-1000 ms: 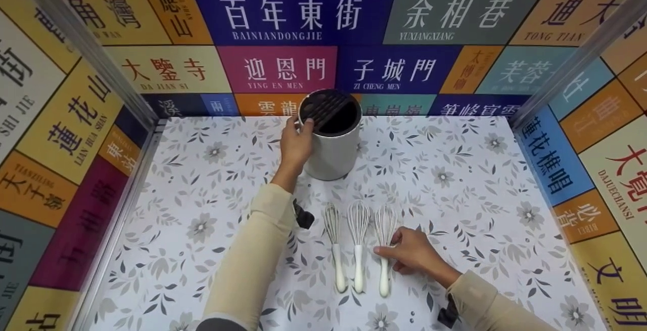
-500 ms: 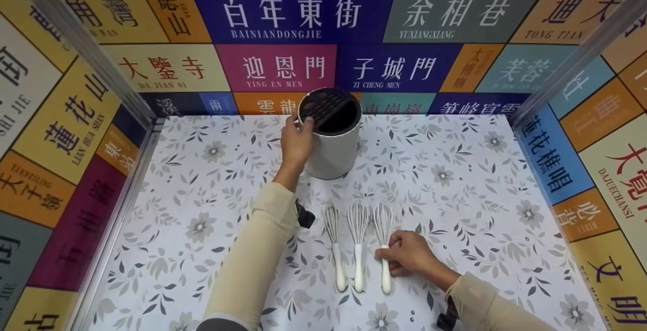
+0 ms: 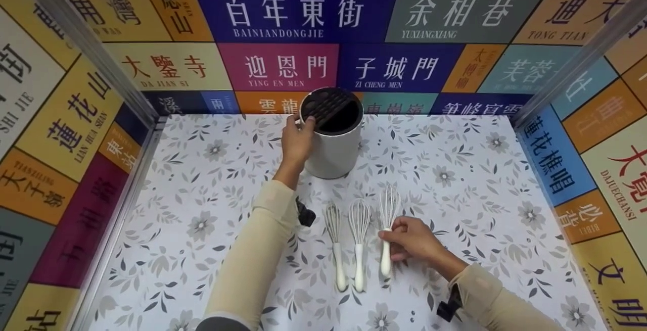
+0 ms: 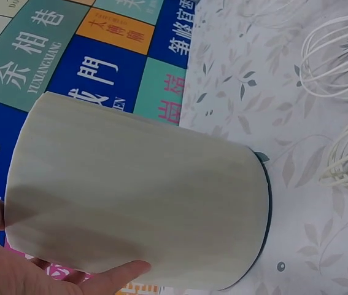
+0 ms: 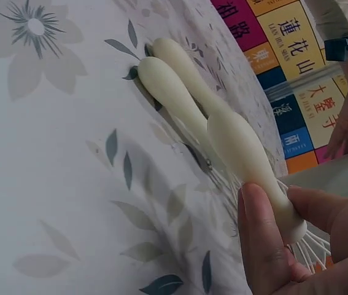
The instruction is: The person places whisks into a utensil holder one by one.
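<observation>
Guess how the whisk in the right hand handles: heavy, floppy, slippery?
The whisk in the right hand is probably light: its wire loops enclose only air. Being thin, those loops would likely flex if pressed. The smooth, rounded handle might roll or slip between the fingers.

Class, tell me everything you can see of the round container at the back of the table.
The container is a cylinder with a smooth, pale grey, plastic-looking wall. Its black top has slots on its left side in the head view and a dark opening on the right; the inside cannot be made out. A dark edge shows at the base. It stands upright on the floral tabletop. The left-hand grip holds its rim and side.
</observation>
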Available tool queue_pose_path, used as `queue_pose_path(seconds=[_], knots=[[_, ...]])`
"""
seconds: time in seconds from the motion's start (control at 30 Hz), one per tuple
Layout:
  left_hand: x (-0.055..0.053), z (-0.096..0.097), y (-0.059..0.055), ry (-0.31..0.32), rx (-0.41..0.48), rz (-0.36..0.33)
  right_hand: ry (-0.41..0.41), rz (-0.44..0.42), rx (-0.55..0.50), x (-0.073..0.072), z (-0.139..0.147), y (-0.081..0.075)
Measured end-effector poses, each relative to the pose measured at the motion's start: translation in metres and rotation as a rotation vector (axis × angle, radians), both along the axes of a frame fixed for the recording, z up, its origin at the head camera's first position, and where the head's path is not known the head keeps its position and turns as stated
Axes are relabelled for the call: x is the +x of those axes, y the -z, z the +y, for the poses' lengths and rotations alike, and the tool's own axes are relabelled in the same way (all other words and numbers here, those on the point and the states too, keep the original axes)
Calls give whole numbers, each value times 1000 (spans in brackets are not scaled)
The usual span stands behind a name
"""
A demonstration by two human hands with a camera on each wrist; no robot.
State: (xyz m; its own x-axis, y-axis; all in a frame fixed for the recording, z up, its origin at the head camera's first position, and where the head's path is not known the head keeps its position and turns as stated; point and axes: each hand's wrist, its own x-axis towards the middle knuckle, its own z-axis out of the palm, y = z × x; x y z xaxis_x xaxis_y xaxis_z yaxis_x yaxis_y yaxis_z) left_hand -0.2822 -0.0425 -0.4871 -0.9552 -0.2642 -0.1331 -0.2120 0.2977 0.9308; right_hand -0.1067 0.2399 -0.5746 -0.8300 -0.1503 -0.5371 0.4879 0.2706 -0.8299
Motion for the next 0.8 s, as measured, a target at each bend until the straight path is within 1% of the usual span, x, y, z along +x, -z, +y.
queue_pose_path(seconds=[0.13, 0.27, 0.43, 0.67, 0.8], knots=[[-1, 0, 0, -11, 16, 1, -1, 18, -47, -12, 0, -12], [-2, 0, 1, -22, 16, 8, -13, 62, -82, -25, 3, -29], [-1, 1, 1, -30, 25, 11, -3, 112, -74, -42, 7, -52], [-1, 1, 3, -37, 18, 30, 12, 175, -63, -69, 10, -92], [-1, 2, 4, -43, 22, 36, 30, 219, -66, -89, 7, -117]])
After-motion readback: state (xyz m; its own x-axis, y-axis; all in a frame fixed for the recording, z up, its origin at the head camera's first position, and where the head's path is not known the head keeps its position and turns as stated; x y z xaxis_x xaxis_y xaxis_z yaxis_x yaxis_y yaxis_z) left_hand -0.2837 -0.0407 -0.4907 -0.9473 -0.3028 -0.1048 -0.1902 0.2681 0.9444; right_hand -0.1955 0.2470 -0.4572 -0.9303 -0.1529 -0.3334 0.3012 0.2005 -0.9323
